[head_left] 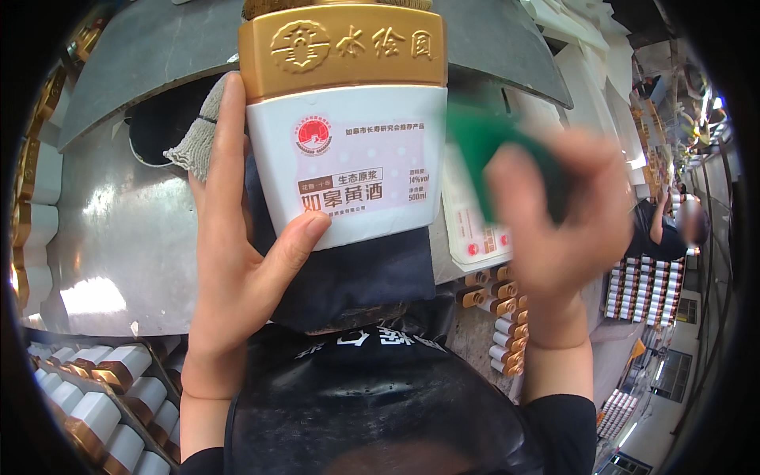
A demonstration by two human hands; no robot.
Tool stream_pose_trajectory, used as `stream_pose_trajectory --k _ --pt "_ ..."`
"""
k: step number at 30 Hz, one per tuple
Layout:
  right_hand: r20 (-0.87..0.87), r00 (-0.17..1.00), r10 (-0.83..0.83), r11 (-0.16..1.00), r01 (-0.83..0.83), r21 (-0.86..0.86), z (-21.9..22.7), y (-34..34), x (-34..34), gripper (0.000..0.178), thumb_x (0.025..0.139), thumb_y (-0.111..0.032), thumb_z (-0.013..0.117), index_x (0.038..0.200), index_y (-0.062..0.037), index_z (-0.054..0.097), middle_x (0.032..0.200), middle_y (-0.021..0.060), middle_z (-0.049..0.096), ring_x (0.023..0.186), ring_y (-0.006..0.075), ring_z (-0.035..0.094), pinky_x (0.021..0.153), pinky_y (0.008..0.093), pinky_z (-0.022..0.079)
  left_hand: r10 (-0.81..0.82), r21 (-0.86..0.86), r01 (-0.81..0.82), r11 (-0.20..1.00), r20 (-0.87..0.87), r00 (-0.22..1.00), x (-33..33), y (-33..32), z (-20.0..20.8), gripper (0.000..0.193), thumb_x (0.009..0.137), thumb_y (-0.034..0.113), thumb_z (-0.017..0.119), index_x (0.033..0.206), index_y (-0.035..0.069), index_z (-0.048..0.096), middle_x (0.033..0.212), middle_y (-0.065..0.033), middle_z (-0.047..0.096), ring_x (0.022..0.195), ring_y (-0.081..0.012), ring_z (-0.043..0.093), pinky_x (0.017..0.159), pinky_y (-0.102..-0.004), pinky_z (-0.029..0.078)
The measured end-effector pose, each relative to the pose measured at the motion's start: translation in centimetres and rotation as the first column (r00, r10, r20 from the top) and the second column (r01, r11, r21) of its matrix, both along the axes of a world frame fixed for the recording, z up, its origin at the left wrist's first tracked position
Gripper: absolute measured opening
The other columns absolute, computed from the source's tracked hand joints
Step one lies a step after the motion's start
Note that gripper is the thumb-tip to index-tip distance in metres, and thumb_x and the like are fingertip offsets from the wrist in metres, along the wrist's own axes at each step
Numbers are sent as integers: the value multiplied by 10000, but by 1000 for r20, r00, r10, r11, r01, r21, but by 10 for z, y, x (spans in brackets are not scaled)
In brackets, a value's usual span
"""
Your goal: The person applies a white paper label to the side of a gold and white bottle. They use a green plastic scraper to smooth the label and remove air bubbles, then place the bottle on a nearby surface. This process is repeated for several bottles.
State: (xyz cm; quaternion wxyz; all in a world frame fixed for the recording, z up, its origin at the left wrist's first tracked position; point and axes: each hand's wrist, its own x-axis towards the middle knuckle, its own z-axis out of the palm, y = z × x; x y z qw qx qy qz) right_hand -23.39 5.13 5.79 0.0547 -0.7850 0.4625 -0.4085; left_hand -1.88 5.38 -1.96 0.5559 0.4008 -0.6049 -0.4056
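A flat-sided white bottle (273, 150) with a gold embossed shoulder sits in front of me, its face up and its gold end away from me. A pale pinkish printed label (396, 154) lies on the white face. My left hand (226, 261) steadies the bottle, the fingers stretched along its left side and the thumb pressed on the lower front. To the right of the bottle, my right hand (570, 222) is closed round a flat green tool (475, 138), which looks like a scraper. Motion blurs that hand and the tool, and the tool stands off the label.
Grey knitted cloth (196, 138) hangs by the bottle's left side over a dark opening in the metal table (134, 253). Printed label sheets (475, 237) lie at the right. Rows of white and gold bottles (111, 388) stand lower left. Another person (669, 229) is far right.
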Motion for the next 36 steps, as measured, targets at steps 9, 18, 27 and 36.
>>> stream_pose_trajectory --k 9,18,27,36 --pt "-467 811 352 894 -439 -89 -13 -2 -6 207 772 -49 670 974 -95 668 861 49 656 755 186 619 642 270 466 23 -12 -23 1000 2 1000 10 -2 -4 780 903 389 561 1478 -20 229 1458 -181 366 1350 -281 368 1120 -385 261" --pt "-428 851 306 718 -501 -483 -34 -40 76 162 642 -128 644 800 -90 643 713 24 573 600 146 570 540 293 478 156 -16 -160 987 -133 979 25 3 -2 559 1008 345 363 1390 -62 379 1436 -190 401 1344 -287 380 1125 -409 285" --pt "-392 769 505 762 -610 -218 -21 -16 40 202 662 -68 693 864 -67 678 859 66 648 723 185 625 583 296 506 135 -31 -141 990 -130 982 29 -2 -5 529 1013 319 351 1359 -77 410 1415 -210 423 1334 -304 400 1128 -409 281" --pt "-359 848 391 836 -490 -246 -8 -26 -11 305 655 55 712 946 -23 667 866 66 662 723 192 602 582 276 471 119 -42 -119 992 -10 993 27 0 -3 543 1018 324 330 1365 -88 396 1417 -209 419 1338 -287 393 1135 -394 262"
